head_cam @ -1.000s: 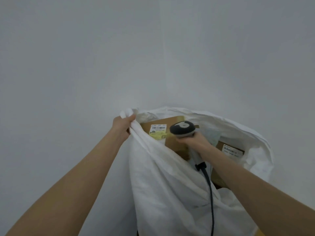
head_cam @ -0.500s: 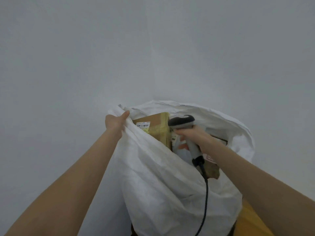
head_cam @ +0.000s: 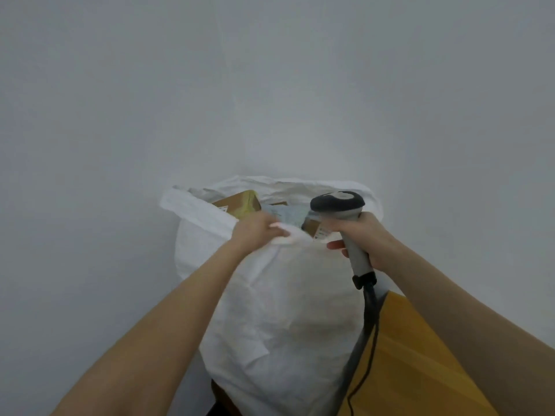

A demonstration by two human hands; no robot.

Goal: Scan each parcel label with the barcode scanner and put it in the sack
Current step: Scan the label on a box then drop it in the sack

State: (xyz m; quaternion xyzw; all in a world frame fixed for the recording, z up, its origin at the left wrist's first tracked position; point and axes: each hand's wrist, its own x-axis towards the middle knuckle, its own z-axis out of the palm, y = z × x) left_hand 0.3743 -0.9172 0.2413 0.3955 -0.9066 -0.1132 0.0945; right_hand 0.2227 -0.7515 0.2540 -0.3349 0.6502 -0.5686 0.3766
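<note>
A tall white sack (head_cam: 285, 310) stands in front of me, its mouth open at the top. My left hand (head_cam: 258, 231) grips the near rim of the sack at its middle. My right hand (head_cam: 365, 238) holds the grey barcode scanner (head_cam: 339, 205) by its handle, right at the sack's near rim, with its dark head over the mouth. Inside, a brown cardboard parcel (head_cam: 237, 202) with yellow tape shows at the back left, and a pale parcel (head_cam: 285, 214) lies beside it. A label (head_cam: 322, 232) peeks out under the scanner.
The scanner's black cable (head_cam: 368, 340) hangs down the sack's right side. A yellow-brown surface (head_cam: 420, 355) lies at the lower right beside the sack. Plain grey walls meet in a corner behind the sack.
My left hand moved from the sack's left rim edge to the middle of the near rim. My right hand with the scanner shifted right. The camera view swung, so the sack sits further right.
</note>
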